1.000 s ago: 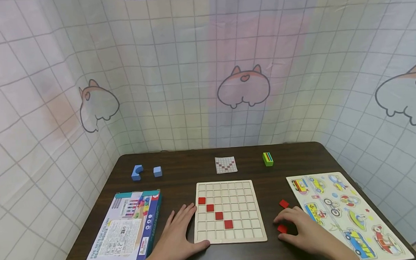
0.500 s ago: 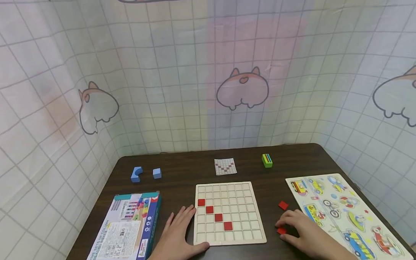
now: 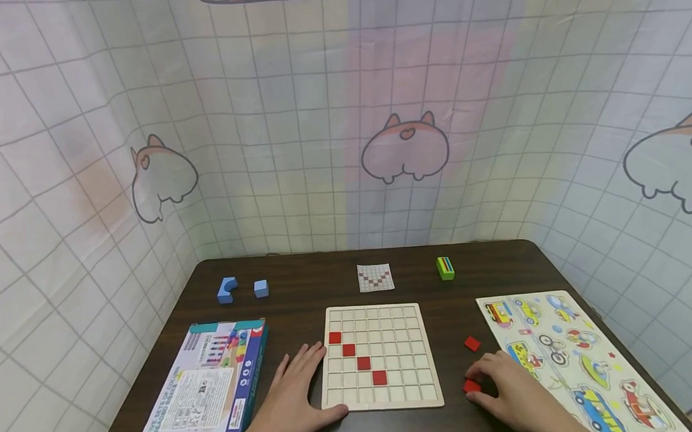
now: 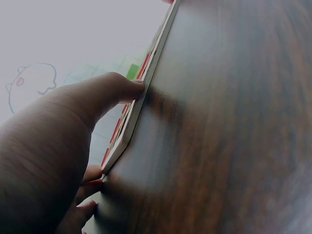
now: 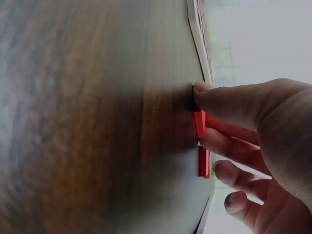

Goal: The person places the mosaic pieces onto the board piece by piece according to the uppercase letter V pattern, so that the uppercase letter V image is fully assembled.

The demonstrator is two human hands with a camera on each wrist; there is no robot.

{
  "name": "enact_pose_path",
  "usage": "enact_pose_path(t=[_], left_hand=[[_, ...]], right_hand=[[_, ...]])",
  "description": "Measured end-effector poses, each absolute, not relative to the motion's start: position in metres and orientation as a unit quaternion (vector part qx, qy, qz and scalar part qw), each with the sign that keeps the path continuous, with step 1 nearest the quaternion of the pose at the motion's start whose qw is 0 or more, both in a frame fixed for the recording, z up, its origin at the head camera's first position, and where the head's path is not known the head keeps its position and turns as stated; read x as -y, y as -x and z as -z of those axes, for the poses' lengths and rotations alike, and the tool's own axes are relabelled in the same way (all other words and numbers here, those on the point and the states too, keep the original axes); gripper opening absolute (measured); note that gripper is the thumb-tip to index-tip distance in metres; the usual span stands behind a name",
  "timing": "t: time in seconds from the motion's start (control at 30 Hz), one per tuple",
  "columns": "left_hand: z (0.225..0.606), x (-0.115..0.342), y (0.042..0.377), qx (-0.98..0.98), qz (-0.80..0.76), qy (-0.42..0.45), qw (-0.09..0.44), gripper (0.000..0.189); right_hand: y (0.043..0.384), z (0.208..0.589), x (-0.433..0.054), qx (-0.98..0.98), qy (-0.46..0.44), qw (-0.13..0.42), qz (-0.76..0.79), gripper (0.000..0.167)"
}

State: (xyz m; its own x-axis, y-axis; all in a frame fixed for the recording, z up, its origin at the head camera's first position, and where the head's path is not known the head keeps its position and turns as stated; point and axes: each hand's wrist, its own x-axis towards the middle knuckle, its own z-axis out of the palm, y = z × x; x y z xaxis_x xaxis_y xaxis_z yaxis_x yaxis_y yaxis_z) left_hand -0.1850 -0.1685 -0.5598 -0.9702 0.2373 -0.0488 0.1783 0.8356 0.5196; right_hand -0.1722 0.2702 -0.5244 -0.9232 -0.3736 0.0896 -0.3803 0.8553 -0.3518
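A wooden grid board (image 3: 393,345) lies mid-table, with several red square tiles (image 3: 364,363) set in its cells on a diagonal. My left hand (image 3: 295,396) rests beside it, fingers spread along the left side and thumb on the near-left corner. In the left wrist view the thumb (image 4: 112,90) presses the board's edge. Right of the board, my right hand (image 3: 503,385) pinches a red tile (image 3: 471,386) at the tabletop between thumb and fingers. The right wrist view shows this held tile (image 5: 199,124) standing next to a second loose red tile (image 5: 204,162).
A printed pattern card (image 3: 375,278) lies behind the board, with a green striped block (image 3: 446,268) to its right. Two blue blocks, a notched one (image 3: 226,290) and a cube (image 3: 261,288), stand back left. A boxed set (image 3: 200,386) lies left; a vehicle picture puzzle (image 3: 594,360) lies right.
My right hand has shifted slightly right, its fingers closing in on the red tile. My left hand keeps its place at the board; the camera view has tilted a little.
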Motion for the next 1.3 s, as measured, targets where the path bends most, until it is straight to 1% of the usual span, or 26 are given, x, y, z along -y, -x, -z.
enact_pose_path(t=[0.2,0.47,0.63,0.8,0.9,1.13,1.3], left_hand=[[0.559,0.168,0.184,-0.956,-0.267,-0.107,0.057,0.128],[0.559,0.168,0.184,-0.956,-0.269,-0.111,0.045,0.126],[0.56,0.169,0.183,-0.957,-0.264,-0.116,0.031,0.125],[0.56,0.169,0.183,-0.957,-0.263,-0.115,0.029,0.125],[0.559,0.169,0.183,-0.958,-0.263,-0.114,0.03,0.125],[0.559,0.169,0.182,-0.958,-0.26,-0.119,0.028,0.124],[0.559,0.169,0.182,-0.958,-0.26,-0.12,0.032,0.125]], right_hand=[[0.171,0.523,-0.267,0.958,-0.214,0.027,-0.188,0.019],[0.179,0.522,-0.256,0.944,-0.243,0.077,-0.209,0.019],[0.187,0.52,-0.245,0.934,-0.254,0.085,-0.236,0.021],[0.195,0.518,-0.231,0.923,-0.275,0.092,-0.253,0.022],[0.202,0.515,-0.223,0.92,-0.281,0.085,-0.258,0.023],[0.214,0.512,-0.205,0.922,-0.275,0.042,-0.269,0.02],[0.219,0.51,-0.19,0.919,-0.28,0.025,-0.275,0.018]])
